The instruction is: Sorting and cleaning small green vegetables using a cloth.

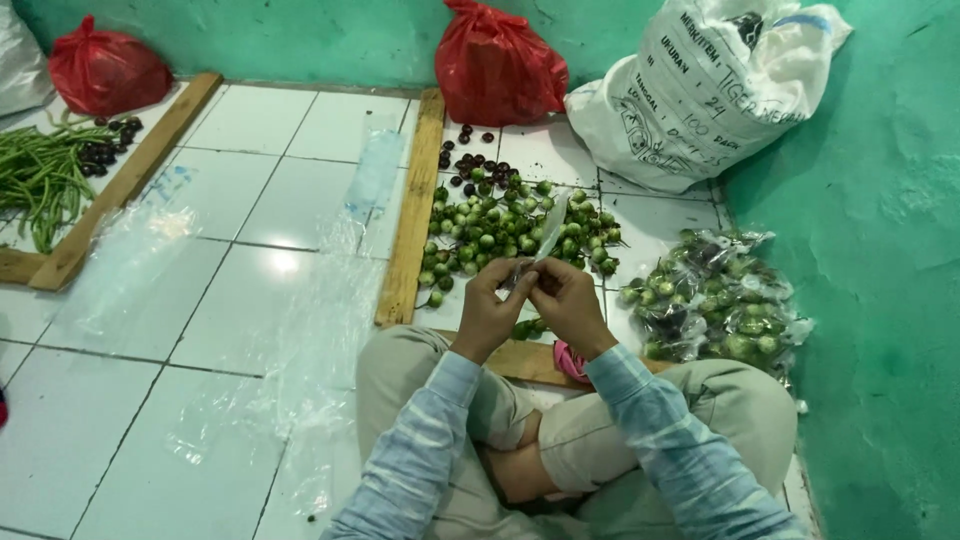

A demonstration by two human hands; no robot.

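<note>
The left hand (487, 312) and the right hand (566, 300) meet close together over the person's crossed legs, both pinching a small clear plastic bag (540, 245) between thumb and fingers. The bag is thin and see-through; its upper end stands up and away from the fingertips, slanting toward the far right, while its lower end is gathered between the two hands. Whether anything sits inside the bag is too small to tell.

Just beyond the hands lies a pile of small round green eggplants (510, 232), spread on the white tiled floor (250, 190); farther beyond that pile is a scatter of small dark purple fruits (470, 165). A long wooden slat (412, 215) runs away from the left hand on its outer side, and another wooden slat (525, 362) lies just under the wrists. To the outer side of the right hand, near the green wall (880, 250), sits a heap of filled clear bags (715, 300) holding the same green fruit. Far beyond the hands stand a red plastic bag (497, 62) and a large white sack (700, 85). Well off past the left hand, loose clear plastic sheets (300, 330) lie on the tiles, with long green beans (40, 180) and another red bag (105, 70) in the far corner
</note>
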